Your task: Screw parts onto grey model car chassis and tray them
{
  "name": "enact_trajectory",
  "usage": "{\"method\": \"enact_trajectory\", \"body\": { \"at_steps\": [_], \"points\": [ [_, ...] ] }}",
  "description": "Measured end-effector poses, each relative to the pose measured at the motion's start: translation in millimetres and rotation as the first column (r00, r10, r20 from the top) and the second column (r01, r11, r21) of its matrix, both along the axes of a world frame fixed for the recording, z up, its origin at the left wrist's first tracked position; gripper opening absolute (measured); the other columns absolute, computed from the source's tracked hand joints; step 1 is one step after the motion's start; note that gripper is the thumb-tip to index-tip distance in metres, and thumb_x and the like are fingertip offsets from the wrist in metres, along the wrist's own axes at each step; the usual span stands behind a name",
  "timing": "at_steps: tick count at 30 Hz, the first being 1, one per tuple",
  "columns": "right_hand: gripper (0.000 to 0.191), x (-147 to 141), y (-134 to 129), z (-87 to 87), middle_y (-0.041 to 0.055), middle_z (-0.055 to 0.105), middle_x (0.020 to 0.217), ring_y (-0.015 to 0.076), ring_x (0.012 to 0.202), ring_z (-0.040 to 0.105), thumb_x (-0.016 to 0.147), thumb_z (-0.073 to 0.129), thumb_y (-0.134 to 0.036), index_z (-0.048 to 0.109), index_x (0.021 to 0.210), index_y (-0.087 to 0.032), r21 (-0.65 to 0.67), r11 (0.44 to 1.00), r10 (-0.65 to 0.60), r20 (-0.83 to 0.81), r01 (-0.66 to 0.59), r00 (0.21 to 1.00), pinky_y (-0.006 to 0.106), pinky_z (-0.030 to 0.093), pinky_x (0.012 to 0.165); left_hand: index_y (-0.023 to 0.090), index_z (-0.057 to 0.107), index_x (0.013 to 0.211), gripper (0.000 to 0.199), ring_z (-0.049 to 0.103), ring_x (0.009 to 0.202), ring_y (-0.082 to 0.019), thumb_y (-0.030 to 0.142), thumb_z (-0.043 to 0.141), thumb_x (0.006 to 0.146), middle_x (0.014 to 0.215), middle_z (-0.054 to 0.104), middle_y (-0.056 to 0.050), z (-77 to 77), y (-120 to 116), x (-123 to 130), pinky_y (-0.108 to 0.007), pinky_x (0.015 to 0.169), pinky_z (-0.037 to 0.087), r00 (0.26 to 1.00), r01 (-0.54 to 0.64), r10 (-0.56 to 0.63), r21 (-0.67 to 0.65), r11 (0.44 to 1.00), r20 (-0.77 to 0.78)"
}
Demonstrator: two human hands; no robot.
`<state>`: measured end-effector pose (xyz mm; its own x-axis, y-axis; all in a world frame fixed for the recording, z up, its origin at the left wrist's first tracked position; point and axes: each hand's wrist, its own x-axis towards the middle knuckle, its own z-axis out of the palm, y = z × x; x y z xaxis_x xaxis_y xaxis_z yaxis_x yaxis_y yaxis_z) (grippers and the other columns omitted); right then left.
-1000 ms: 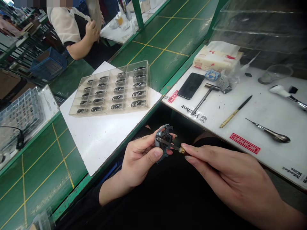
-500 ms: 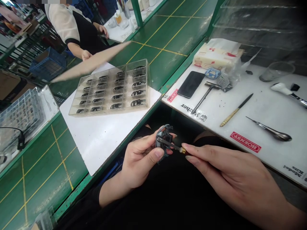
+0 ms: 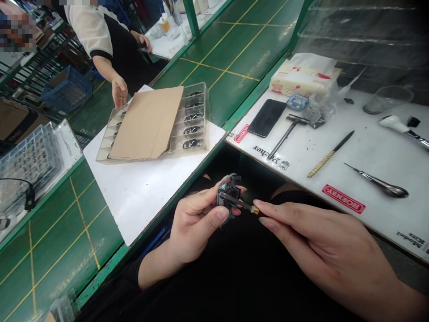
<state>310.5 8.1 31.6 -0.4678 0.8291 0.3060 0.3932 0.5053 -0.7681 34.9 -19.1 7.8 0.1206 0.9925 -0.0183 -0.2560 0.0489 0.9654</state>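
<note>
Our left hand (image 3: 197,221) is partly closed, pinching the dark part (image 3: 229,197) between thumb and fingers, above our lap and beside the counter (image 3: 378,147). Our right hand (image 3: 321,241) grips the tool (image 3: 255,210) near its brass collar between thumb and fingertips, nearly shut, with the metal blade (image 3: 236,201) reaching across to touch the part.

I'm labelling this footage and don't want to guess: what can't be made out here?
Head view:
- Grip end of the thin tool: behind the right hand.
- Far side of the dark part: faces away, the left hand around it.
- The tray's middle compartments: under cardboard.
- Far end of the white-headed tool: cut off by right edge.
</note>
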Motion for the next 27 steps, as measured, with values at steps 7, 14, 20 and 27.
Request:
{"method": "enact_trajectory", "body": {
  "at_steps": [7,14,20,27],
  "points": [
    [0.034,-1.0,0.7,0.9,0.0030,0.098,0.116,0.0206,0.087,0.094,0.123,0.072,-0.010,0.088,0.149,-0.026,0.001,1.000,0.000,-0.014,0.000,1.000,0.028,0.080,0.088,0.027,0.093,0.161,0.043,0.090,0.106,-0.025,0.036,0.091,0.119,0.147,0.095,-0.015,4.2,1.1,-0.1,-0.041,0.108,0.075,1.000,0.001,-0.001,-0.018,1.000,-0.008],
    [0.038,-2.6,-1.0,-1.5,0.0023,0.099,0.118,0.0195,0.091,0.095,0.122,0.073,-0.006,0.086,0.152,-0.026,0.005,1.000,0.002,-0.025,-0.002,1.000,0.027,0.080,0.090,0.031,0.089,0.167,0.048,0.090,0.109,-0.026,0.036,0.090,0.119,0.152,0.094,-0.015,-0.6,0.0,-1.1,-0.043,0.109,0.075,1.000,0.008,-0.008,-0.018,1.000,-0.001],
    [0.032,-5.9,-0.1,-0.4,0.0002,0.098,0.115,0.0161,0.091,0.094,0.122,0.074,-0.008,0.087,0.147,-0.024,0.007,1.000,0.012,-0.025,-0.012,1.000,0.022,0.079,0.095,0.031,0.087,0.170,0.051,0.091,0.113,-0.028,0.037,0.090,0.120,0.154,0.093,-0.016,-0.8,-0.5,-3.4,-0.043,0.111,0.075,1.000,0.008,-0.008,-0.011,1.000,-0.030],
    [0.026,-3.5,4.5,2.8,0.0013,0.098,0.111,0.0180,0.089,0.095,0.124,0.072,-0.013,0.090,0.138,-0.024,0.008,1.000,0.006,0.023,-0.006,1.000,0.023,0.079,0.092,0.027,0.092,0.162,0.045,0.092,0.116,-0.030,0.037,0.091,0.119,0.154,0.093,-0.017,1.6,0.0,-5.7,-0.046,0.115,0.075,0.998,0.000,0.002,0.024,1.000,-0.068]
  ]
}}
